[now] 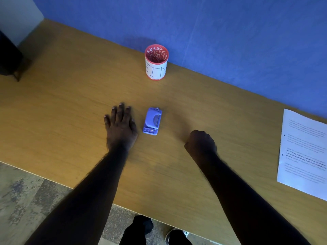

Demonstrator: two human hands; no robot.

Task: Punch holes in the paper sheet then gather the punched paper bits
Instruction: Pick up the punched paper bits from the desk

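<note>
Two hands — left hand (pixel 120 126), right hand (pixel 200 141) — one punch (pixel 152 121)

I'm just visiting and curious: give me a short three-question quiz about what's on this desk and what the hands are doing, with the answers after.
1. True or false: the paper sheet lies under the hole punch.
2. Which hand lies flat with fingers spread on the desk? A) left hand B) right hand
3. What word is written on the pink-rimmed cup near the blue wall?

Key
1. False: the sheet lies apart, at the desk's right edge.
2. A: the right hand is a closed fist that shows nothing in it.
3. BIN.
</note>
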